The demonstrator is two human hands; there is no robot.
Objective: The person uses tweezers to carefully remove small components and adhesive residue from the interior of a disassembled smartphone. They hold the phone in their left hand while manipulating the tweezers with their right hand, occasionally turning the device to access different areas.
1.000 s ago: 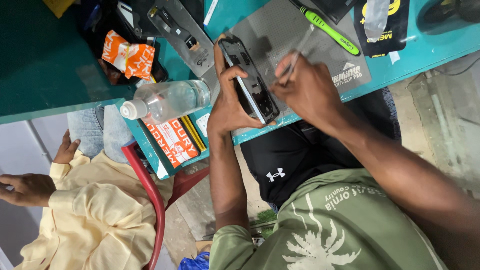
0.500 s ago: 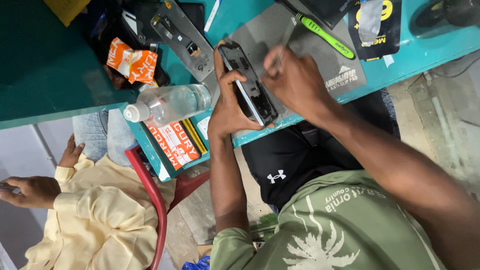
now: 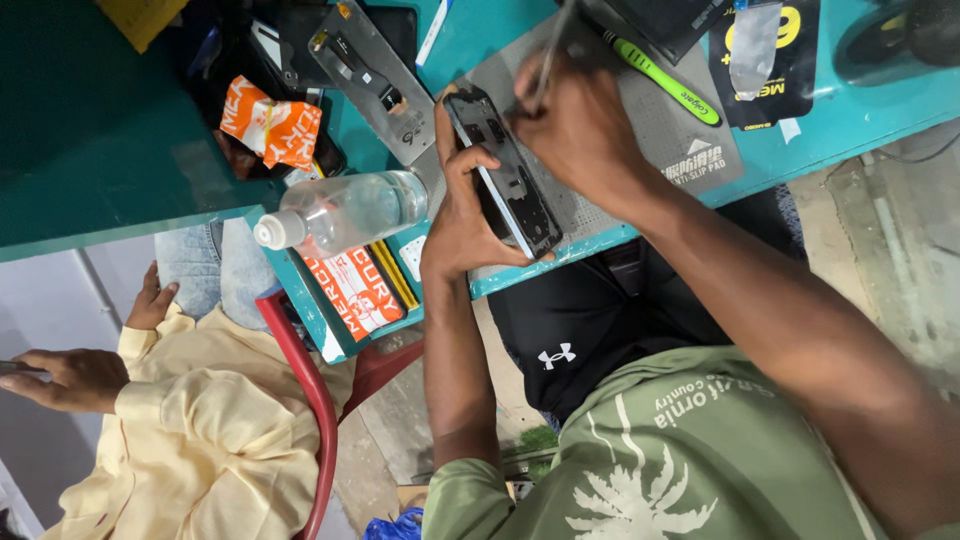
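1. Head view: left hand (image 3: 462, 225) grips an opened smartphone (image 3: 505, 170), fingers wrapped round its long edges, thumb on the near side. Phone sits tilted over the front edge of a grey anti-slip mat (image 3: 650, 120), rear cover off, dark inner frame showing.
2. Right hand (image 3: 580, 125) is closed in a pinch on a thin metal tool (image 3: 548, 55), prob. tweezers or a fine driver; the tip is hidden behind the knuckles, so can't tell which.
3. Change vs. a sec ago: right hand has shifted from the phone's side up toward its top end, and the tool now stands steeper. Phone itself has barely moved in the left hand's grip. My read: work has passed to a spot near the upper end of the frame, w/ the phone still steadied.
4. Around it on the teal desk (image 3: 90, 150): green toothbrush (image 3: 660, 75) lying on the mat just beyond the right hand; clear plastic bottle (image 3: 345, 212) w/ white cap on its side left of the phone; orange packet (image 3: 270, 125) further left; grey metal plate (image 3: 370, 80) w/ small parts above the bottle; black-and-yellow card pack (image 3: 765, 60) at upper right.
5. Another person in a pale yellow sleeve (image 3: 200, 430) sits at lower left, apart from the work, on a red chair (image 3: 310, 390).
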